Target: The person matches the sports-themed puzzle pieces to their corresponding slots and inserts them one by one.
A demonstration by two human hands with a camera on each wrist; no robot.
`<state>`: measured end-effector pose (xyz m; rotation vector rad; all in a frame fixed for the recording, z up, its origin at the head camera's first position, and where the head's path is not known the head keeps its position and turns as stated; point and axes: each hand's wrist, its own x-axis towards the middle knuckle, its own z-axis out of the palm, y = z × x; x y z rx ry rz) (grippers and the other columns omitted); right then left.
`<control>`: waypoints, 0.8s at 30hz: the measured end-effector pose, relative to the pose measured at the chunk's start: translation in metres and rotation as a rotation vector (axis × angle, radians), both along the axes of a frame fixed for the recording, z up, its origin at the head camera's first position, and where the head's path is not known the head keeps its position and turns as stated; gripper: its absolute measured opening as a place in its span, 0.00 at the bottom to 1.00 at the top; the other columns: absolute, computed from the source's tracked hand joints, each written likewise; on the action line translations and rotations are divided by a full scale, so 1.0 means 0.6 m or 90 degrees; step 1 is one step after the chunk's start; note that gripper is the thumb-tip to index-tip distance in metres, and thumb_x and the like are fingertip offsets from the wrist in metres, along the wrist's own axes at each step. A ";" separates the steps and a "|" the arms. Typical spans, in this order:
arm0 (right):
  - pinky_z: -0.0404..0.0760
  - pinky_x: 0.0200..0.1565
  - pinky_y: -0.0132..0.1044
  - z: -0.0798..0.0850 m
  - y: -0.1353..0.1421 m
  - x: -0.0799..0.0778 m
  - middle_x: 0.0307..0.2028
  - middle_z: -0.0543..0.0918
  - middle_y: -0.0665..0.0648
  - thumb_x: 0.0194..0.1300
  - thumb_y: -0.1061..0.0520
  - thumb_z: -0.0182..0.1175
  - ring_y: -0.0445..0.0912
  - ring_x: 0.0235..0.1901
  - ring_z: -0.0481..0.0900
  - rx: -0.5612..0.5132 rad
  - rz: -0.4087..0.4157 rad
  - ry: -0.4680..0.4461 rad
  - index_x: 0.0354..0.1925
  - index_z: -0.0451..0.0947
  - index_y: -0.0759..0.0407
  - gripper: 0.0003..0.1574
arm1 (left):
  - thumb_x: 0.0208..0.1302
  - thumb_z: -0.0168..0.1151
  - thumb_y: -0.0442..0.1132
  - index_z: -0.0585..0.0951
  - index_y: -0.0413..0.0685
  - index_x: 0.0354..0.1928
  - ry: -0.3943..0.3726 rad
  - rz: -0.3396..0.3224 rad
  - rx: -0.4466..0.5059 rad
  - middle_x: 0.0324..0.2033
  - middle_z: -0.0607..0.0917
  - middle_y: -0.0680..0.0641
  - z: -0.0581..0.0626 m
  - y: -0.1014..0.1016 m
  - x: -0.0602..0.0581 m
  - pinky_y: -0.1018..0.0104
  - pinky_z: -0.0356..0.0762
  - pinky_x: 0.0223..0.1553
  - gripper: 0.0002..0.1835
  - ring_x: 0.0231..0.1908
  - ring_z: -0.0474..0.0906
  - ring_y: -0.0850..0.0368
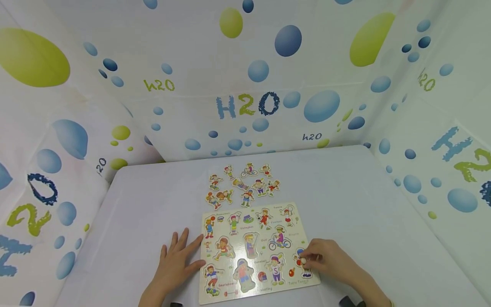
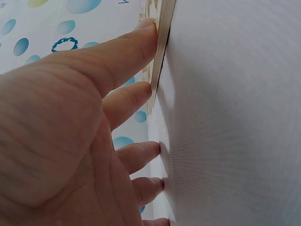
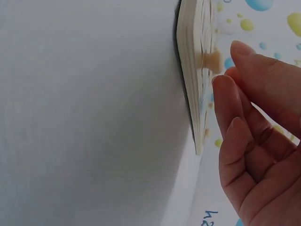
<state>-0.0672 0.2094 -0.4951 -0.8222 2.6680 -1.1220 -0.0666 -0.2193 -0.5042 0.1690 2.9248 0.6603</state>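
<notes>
A wooden knob puzzle board (image 1: 239,251) with sports pictures lies on the white table. At its lower right corner sits a table tennis player piece (image 1: 305,272) with a small knob (image 3: 211,61). My right hand (image 1: 324,258) hovers at that piece, fingers bent, with thumb and index fingertips parted close beside the knob. My left hand (image 1: 174,262) is spread at the board's left side. In the left wrist view, its thumb (image 2: 127,52) and index finger (image 2: 129,101) touch the board's edge, while the other fingertips rest on the tablecloth.
Several loose puzzle pieces, among them a cyclist (image 1: 249,170), a baseball player (image 1: 259,187) and a skater (image 1: 247,198), lie beyond the board's far edge. Curtains (image 1: 245,76) with bubble prints surround the table (image 1: 153,196) at the back and both sides.
</notes>
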 end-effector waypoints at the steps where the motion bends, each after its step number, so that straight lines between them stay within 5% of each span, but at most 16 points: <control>1: 0.77 0.29 0.26 0.001 0.000 -0.001 0.30 0.83 0.42 0.56 0.53 0.72 0.28 0.28 0.72 0.000 -0.002 0.001 0.38 0.87 0.54 0.11 | 0.52 0.70 0.58 0.74 0.57 0.66 0.001 0.000 0.001 0.72 0.59 0.32 0.000 0.000 0.000 0.20 0.41 0.62 0.38 0.72 0.44 0.23; 7: 0.78 0.31 0.26 0.013 0.007 -0.010 0.33 0.83 0.43 0.54 0.57 0.72 0.28 0.30 0.74 0.027 -0.030 -0.010 0.39 0.86 0.55 0.11 | 0.52 0.70 0.58 0.74 0.57 0.66 0.003 -0.001 0.000 0.72 0.59 0.32 -0.002 0.000 -0.001 0.20 0.41 0.62 0.38 0.71 0.44 0.23; 17: 0.80 0.31 0.29 0.034 0.018 -0.043 0.36 0.84 0.50 0.52 0.62 0.73 0.31 0.31 0.78 0.041 -0.023 0.116 0.41 0.85 0.57 0.15 | 0.53 0.69 0.59 0.74 0.57 0.66 0.010 -0.006 0.007 0.72 0.59 0.31 0.001 -0.001 -0.001 0.19 0.42 0.62 0.38 0.71 0.45 0.22; 24: 0.81 0.32 0.31 0.048 0.020 -0.071 0.37 0.85 0.52 0.53 0.63 0.73 0.36 0.32 0.80 0.049 -0.021 0.153 0.43 0.84 0.59 0.16 | 0.53 0.69 0.58 0.74 0.56 0.66 0.009 -0.007 0.006 0.72 0.59 0.32 -0.002 -0.003 -0.001 0.19 0.42 0.62 0.37 0.71 0.45 0.23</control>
